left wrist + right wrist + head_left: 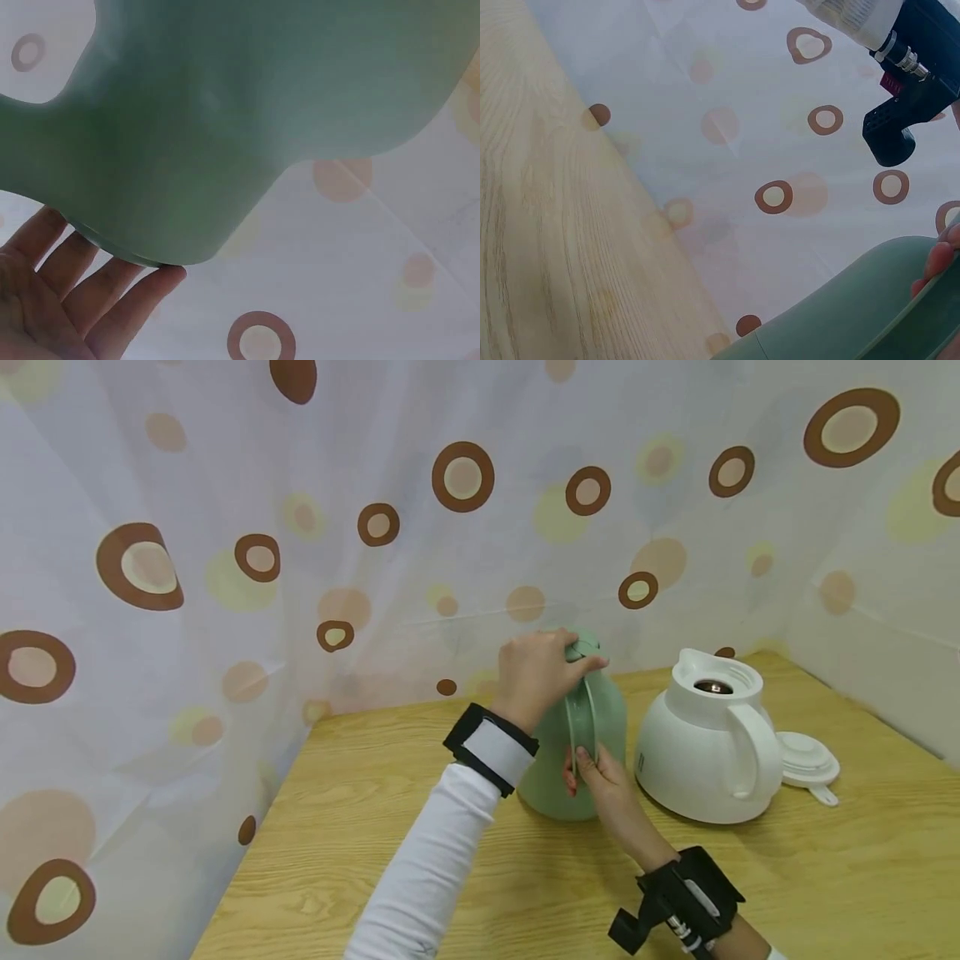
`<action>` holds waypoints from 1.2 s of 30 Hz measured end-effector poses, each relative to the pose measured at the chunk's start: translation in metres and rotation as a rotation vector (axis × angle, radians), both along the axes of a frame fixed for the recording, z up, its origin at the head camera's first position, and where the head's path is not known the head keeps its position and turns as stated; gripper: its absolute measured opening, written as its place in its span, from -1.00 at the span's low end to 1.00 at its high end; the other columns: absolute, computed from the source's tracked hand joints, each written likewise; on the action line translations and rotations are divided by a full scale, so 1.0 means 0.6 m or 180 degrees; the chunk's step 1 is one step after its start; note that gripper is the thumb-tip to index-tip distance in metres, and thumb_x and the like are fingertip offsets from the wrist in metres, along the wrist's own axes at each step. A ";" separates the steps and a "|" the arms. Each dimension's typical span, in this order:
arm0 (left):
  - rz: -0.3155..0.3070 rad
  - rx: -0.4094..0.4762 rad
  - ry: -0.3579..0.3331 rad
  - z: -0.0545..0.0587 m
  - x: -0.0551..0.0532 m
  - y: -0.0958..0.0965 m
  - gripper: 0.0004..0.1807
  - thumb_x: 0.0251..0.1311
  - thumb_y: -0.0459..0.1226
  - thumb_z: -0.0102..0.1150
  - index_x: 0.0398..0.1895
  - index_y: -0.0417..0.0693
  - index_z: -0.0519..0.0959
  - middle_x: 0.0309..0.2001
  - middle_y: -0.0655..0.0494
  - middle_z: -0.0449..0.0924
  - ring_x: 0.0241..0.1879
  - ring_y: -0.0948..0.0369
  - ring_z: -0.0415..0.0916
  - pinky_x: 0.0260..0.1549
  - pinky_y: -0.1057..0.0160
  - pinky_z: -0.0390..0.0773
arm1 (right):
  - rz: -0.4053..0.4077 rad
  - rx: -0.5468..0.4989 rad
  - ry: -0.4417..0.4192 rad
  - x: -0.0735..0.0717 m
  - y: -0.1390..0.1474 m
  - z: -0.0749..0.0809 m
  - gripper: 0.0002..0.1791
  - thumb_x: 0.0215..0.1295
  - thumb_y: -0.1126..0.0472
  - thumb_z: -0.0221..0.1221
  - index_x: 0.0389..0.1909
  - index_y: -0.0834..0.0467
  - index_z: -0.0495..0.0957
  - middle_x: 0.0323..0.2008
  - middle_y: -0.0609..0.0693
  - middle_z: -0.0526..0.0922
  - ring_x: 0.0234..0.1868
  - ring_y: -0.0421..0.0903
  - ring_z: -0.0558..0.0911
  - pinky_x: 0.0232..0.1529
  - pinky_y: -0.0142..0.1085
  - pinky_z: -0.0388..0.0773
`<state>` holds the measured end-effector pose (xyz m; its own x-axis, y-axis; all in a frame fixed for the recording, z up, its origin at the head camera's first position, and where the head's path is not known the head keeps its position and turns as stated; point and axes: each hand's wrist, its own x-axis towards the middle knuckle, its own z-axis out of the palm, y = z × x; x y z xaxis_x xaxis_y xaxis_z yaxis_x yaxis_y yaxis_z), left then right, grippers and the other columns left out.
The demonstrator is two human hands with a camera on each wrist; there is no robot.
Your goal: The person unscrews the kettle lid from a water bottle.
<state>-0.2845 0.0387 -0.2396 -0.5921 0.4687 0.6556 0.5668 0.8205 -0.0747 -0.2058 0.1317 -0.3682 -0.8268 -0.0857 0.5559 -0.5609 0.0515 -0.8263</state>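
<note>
A green jug (613, 718) stands upright on a wooden table (375, 827), near the back edge, its handle (582, 718) turned towards the person. The left hand (531, 675) reaches over the top and grips the lid (587, 647); its thumb lies across the near side, by the upper end of the handle, and in the left wrist view the other fingers are slightly apart, their tips against the rim. The right hand (611, 789) is clamped on the lower part of the handle, thumb on the near side and fingers curled round it. To the right of the green jug, near it but apart, a white jug (693, 768) stands upright with its mouth uncovered and a dark metallic inside showing. Just beside it on the right, a white lid (806, 756) with a small tab lies flat, partly hidden by that jug; whether the two touch cannot be told. Black straps are fastened on both wrists, and a white sleeve (431, 852) covers the left forearm. Behind the table hangs a pale cloth (405, 577) printed with brown rings and beige and yellow spots.
</note>
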 end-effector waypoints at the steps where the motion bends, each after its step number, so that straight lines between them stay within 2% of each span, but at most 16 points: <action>1: 0.0036 0.0016 0.0055 -0.001 0.001 0.003 -0.49 -0.04 0.31 0.08 -0.29 0.19 0.69 -0.53 0.26 0.61 -0.75 0.37 0.29 -0.79 0.44 0.17 | -0.0013 -0.0008 -0.0007 0.000 0.000 0.000 -0.68 0.50 0.26 -0.35 -0.34 0.40 0.23 -0.58 0.15 0.30 -0.58 0.05 0.32 -0.51 -0.19 0.30; 2: 0.0064 0.0036 0.0103 -0.001 0.002 0.005 -0.51 -0.05 0.32 0.08 -0.43 0.18 0.68 -0.64 0.27 0.52 -0.78 0.37 0.20 -0.81 0.44 0.10 | -0.0033 -0.0015 -0.0014 0.000 0.001 0.000 -0.68 0.50 0.26 -0.34 -0.35 0.40 0.24 -0.58 0.15 0.30 -0.58 0.04 0.33 -0.51 -0.20 0.30; 4: 0.0140 0.0034 0.0204 -0.001 0.004 0.009 -0.49 -0.06 0.34 0.06 -0.71 0.16 0.50 -0.80 0.28 0.25 -0.81 0.35 0.00 -0.82 0.42 -0.02 | -0.0051 -0.0012 -0.0031 0.000 0.001 0.000 -0.69 0.50 0.27 -0.34 -0.35 0.40 0.24 -0.58 0.15 0.31 -0.58 0.03 0.33 -0.51 -0.20 0.31; 7: 0.0199 0.0000 0.0344 -0.001 0.005 0.012 -0.37 -0.06 0.36 0.02 -0.83 0.10 0.18 -0.81 0.25 -0.05 -0.80 0.33 -0.16 -0.81 0.40 -0.12 | -0.0062 0.0005 -0.0050 0.000 0.002 0.000 -0.69 0.50 0.26 -0.34 -0.34 0.40 0.25 -0.57 0.15 0.32 -0.58 0.01 0.34 -0.51 -0.17 0.30; 11: 0.0174 -0.0062 0.0531 0.001 0.007 0.012 -0.33 -0.04 0.35 0.01 -0.84 0.10 0.06 -0.81 0.25 -0.12 -0.81 0.33 -0.20 -0.82 0.40 -0.14 | -0.0054 0.0005 -0.0044 -0.001 0.002 0.001 -0.69 0.50 0.26 -0.33 -0.34 0.39 0.25 -0.56 0.14 0.32 -0.57 0.00 0.34 -0.51 -0.16 0.29; 15: 0.0107 -0.0208 0.0556 0.006 0.007 0.008 -0.35 0.00 0.34 -0.01 -0.84 0.09 0.11 -0.82 0.24 -0.08 -0.83 0.34 -0.13 -0.83 0.40 -0.11 | 0.0009 0.0004 0.0048 -0.002 0.002 0.001 -0.68 0.49 0.28 -0.35 -0.36 0.41 0.25 -0.59 0.17 0.31 -0.58 0.00 0.34 -0.51 -0.16 0.30; 17: 0.0009 -0.0315 0.0432 0.009 0.005 0.003 -0.39 0.05 0.30 0.00 -0.81 0.06 0.25 -0.81 0.23 0.08 -0.82 0.33 0.04 -0.83 0.40 0.01 | 0.0066 0.0002 0.0077 -0.002 0.002 0.001 -0.68 0.49 0.29 -0.36 -0.36 0.42 0.25 -0.59 0.19 0.31 -0.58 0.01 0.34 -0.51 -0.16 0.30; 18: -0.0060 -0.0372 0.0325 0.010 0.004 0.000 -0.45 0.09 0.27 0.00 -0.75 0.06 0.39 -0.77 0.23 0.24 -0.77 0.33 0.20 -0.79 0.42 0.15 | 0.0088 -0.0003 0.0072 -0.001 0.002 0.001 -0.67 0.49 0.28 -0.36 -0.36 0.42 0.24 -0.59 0.19 0.30 -0.58 0.01 0.33 -0.51 -0.15 0.30; 20: -0.0219 -0.0465 0.0009 0.012 -0.002 -0.008 -0.54 0.17 0.19 -0.01 -0.44 0.05 0.62 -0.50 0.19 0.54 -0.50 0.26 0.47 -0.56 0.40 0.42 | 0.0110 -0.0021 0.0038 -0.001 0.003 0.001 -0.67 0.50 0.26 -0.36 -0.35 0.41 0.24 -0.58 0.19 0.30 -0.58 0.03 0.32 -0.50 -0.15 0.30; 21: -0.0307 -0.0505 -0.0176 0.013 -0.005 -0.012 -0.56 0.22 0.14 -0.03 -0.23 0.04 0.64 -0.32 0.15 0.59 -0.32 0.22 0.52 -0.38 0.37 0.48 | 0.0110 -0.0025 0.0017 0.000 0.003 0.001 -0.67 0.50 0.26 -0.36 -0.35 0.41 0.24 -0.58 0.19 0.30 -0.58 0.04 0.32 -0.50 -0.15 0.30; 22: -0.0402 -0.0518 -0.0365 0.013 -0.009 -0.016 -0.57 0.27 0.09 -0.04 -0.05 0.03 0.60 -0.15 0.12 0.58 -0.15 0.18 0.50 -0.20 0.33 0.47 | 0.0113 -0.0028 0.0001 0.000 0.003 0.001 -0.67 0.50 0.25 -0.36 -0.35 0.40 0.24 -0.58 0.18 0.30 -0.57 0.06 0.32 -0.50 -0.15 0.30; 24: -0.0614 -0.0472 -0.0725 0.013 -0.018 -0.023 -0.55 0.33 -0.02 -0.07 0.17 -0.02 0.46 0.11 0.07 0.45 0.11 0.12 0.34 0.12 0.27 0.25 | 0.0115 -0.0026 -0.0018 0.000 0.003 0.000 -0.67 0.50 0.24 -0.36 -0.35 0.40 0.24 -0.58 0.19 0.30 -0.57 0.06 0.32 -0.49 -0.14 0.30; 27: -0.0943 -0.0335 -0.1139 0.010 -0.030 -0.031 -0.55 0.36 -0.14 -0.10 0.25 -0.13 0.35 0.23 -0.01 0.32 0.26 0.09 0.16 0.26 0.31 -0.10 | 0.0110 0.0013 -0.0032 -0.002 0.004 -0.002 -0.66 0.50 0.23 -0.36 -0.36 0.39 0.24 -0.58 0.19 0.30 -0.57 0.08 0.33 -0.49 -0.14 0.31; 29: -0.1048 -0.0296 -0.1311 0.009 -0.034 -0.033 -0.54 0.37 -0.17 -0.10 0.27 -0.15 0.31 0.28 -0.01 0.24 0.30 0.08 0.06 0.27 0.33 -0.22 | 0.0099 0.0005 -0.0034 -0.002 0.004 -0.003 -0.65 0.50 0.24 -0.36 -0.36 0.40 0.24 -0.58 0.19 0.31 -0.58 0.04 0.34 -0.49 -0.14 0.32; 32: -0.1005 -0.0385 -0.1382 0.010 -0.034 -0.034 -0.52 0.38 -0.16 -0.11 0.31 -0.13 0.26 0.32 0.02 0.18 0.32 0.05 0.00 0.27 0.26 -0.14 | 0.0065 -0.0016 -0.0048 -0.002 0.005 -0.003 -0.65 0.50 0.23 -0.35 -0.36 0.41 0.25 -0.58 0.18 0.31 -0.58 0.01 0.34 -0.50 -0.17 0.35; 36: -0.0885 -0.0502 -0.1305 0.015 -0.032 -0.032 -0.51 0.37 -0.13 -0.11 0.31 -0.09 0.26 0.31 0.05 0.18 0.31 0.01 0.03 0.25 0.13 0.01 | 0.0033 -0.0043 -0.0040 -0.001 0.004 0.000 -0.66 0.50 0.25 -0.35 -0.35 0.42 0.25 -0.58 0.17 0.31 -0.58 -0.02 0.35 -0.50 -0.21 0.36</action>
